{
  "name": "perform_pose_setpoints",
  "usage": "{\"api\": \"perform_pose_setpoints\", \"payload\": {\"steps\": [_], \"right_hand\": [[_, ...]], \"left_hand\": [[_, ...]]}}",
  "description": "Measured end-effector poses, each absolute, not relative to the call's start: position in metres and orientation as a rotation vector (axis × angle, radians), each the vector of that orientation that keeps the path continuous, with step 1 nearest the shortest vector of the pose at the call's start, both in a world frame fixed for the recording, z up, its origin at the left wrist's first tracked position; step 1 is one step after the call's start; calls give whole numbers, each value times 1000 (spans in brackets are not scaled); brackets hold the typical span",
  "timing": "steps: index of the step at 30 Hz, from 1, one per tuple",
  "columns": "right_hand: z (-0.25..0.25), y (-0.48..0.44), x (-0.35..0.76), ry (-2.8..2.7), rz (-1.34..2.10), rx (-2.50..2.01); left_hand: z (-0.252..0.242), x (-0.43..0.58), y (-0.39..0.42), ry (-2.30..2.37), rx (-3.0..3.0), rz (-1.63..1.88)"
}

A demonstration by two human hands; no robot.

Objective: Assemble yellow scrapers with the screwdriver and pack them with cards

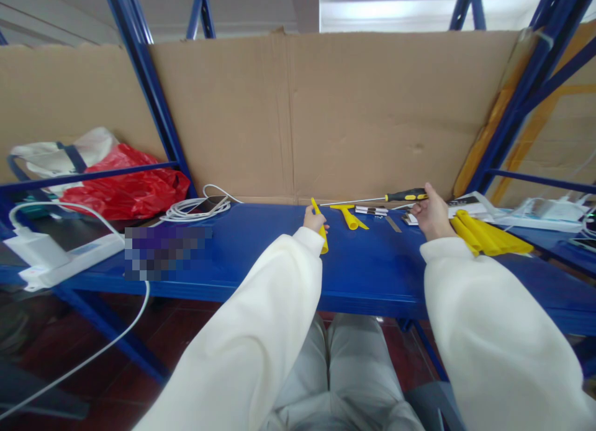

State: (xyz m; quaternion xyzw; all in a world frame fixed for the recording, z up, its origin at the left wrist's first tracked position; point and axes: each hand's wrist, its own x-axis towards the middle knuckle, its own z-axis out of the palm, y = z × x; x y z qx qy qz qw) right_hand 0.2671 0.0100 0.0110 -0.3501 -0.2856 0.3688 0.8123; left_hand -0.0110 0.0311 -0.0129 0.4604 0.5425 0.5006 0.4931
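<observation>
Above blue metal bench [372,285]: left hand [311,219] pinching yellow plastic-looking tube [323,237]; right hand [433,215] gripping long black-and-yellow-handled screwdriver [404,195] by butt end, so shaft points tubeward; tip contact hard to tell.

Loose cream-white sleeves [251,319], softly creased; close-fitting cuffs [446,248] above bare hands [436,215]; pale grey trousers [358,350].

Dark object [158,249] behind coarse pixel blocks
</observation>
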Motion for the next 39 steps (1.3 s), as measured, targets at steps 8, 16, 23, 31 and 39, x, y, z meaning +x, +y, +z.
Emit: {"api": "perform_pose_setpoints", "payload": {"steps": [8, 16, 23, 31, 39], "right_hand": [[16, 5, 259, -513, 715, -866], [18, 0, 254, -562, 746, -827], [16, 1, 254, -553, 681, -834], [12, 7, 259, -509, 671, -859], [16, 2, 255, -499, 708, -896]], "left_hand": [[-10, -11, 28, 1337, 1097, 1218], [-10, -11, 30, 1352, 1094, 1212], [-11, -11, 31, 1338, 1096, 1205], [-8, -10, 29, 1339, 1079, 1193], [-5, -10, 25, 1339, 1079, 1174]]}}
